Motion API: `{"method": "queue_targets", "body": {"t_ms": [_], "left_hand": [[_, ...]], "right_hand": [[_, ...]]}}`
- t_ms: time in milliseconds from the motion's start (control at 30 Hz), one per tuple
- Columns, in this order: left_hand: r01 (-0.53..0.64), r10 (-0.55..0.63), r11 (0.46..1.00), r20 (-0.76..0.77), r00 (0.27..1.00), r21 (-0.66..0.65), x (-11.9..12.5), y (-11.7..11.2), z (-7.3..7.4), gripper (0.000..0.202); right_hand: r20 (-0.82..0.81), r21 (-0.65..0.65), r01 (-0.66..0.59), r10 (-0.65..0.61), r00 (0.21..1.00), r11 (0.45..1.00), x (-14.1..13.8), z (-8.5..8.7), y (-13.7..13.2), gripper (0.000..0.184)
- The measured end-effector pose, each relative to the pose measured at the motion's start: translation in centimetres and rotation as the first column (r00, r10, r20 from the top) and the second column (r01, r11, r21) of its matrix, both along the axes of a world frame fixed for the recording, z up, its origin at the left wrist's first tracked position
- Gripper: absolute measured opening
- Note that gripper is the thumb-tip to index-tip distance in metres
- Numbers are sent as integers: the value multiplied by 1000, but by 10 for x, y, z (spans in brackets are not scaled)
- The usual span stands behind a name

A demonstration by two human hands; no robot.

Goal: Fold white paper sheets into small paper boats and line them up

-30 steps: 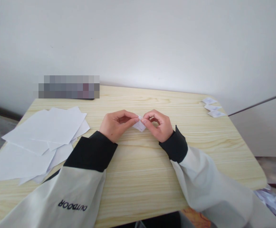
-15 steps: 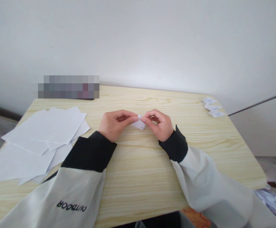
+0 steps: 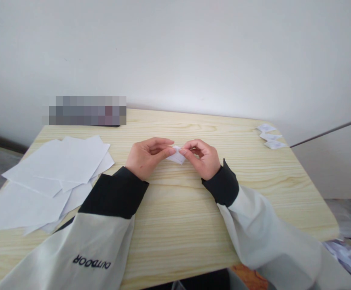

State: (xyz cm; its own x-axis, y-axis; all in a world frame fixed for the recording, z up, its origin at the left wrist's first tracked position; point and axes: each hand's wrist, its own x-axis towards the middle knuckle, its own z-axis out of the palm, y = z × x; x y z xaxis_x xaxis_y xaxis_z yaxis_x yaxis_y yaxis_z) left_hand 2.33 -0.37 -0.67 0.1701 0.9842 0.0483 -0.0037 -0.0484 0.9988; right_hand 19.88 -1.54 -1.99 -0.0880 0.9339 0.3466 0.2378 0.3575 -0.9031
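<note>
A small folded piece of white paper (image 3: 176,157) is held between my two hands, above the middle of the table. My left hand (image 3: 148,157) has its thumb on the paper's upper left edge; its index finger is a little raised behind. My right hand (image 3: 203,158) pinches the upper right corner between thumb and fingers. Both hands are closed on the paper, whose back side is hidden.
Several loose white sheets (image 3: 48,161) overlap on the left of the wooden table (image 3: 178,225). Three small folded papers (image 3: 273,144) lie in a row near the far right edge. A blurred-out object (image 3: 87,112) stands at the back left, before the white wall (image 3: 193,56).
The left index finger has lifted slightly off the paper, while the thumb stays on it. The paper's lower tip has shifted a little to the right. The right hand has hardly moved.
</note>
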Motion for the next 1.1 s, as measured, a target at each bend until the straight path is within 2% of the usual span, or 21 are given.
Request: {"method": "queue_targets", "body": {"t_ms": [100, 200, 367, 533, 767, 933, 1100], "left_hand": [[42, -41, 998, 35, 999, -39, -1, 1, -1, 40], [68, -68, 997, 7, 998, -37, -2, 1, 0, 32], [39, -39, 999, -64, 997, -11, -4, 1, 1, 24], [35, -40, 998, -101, 994, -45, -4, 0, 4, 21], [27, -36, 998, -156, 987, -60, -4, 0, 6, 27], [76, -79, 997, -176, 981, -23, -4, 0, 7, 32], [78, -70, 996, -188, 980, 37, -3, 0, 7, 25]], "right_hand": [[-42, -2, 25, -25, 999, 1000, 0, 0, 1, 15], [-86, -14, 17, -18, 996, 1000, 0, -1, 1, 17], [-122, -46, -5, -1, 992, 999, 0, -2, 0, 24], [-122, -36, -35, 30, 992, 999, 0, -3, 0, 18], [-123, -14, -42, 39, 992, 999, 1, -4, 2, 15], [-133, 28, -22, 25, 991, 999, 2, -5, 2, 14], [-100, 31, -47, 50, 994, 998, 2, -6, 2, 14]]}}
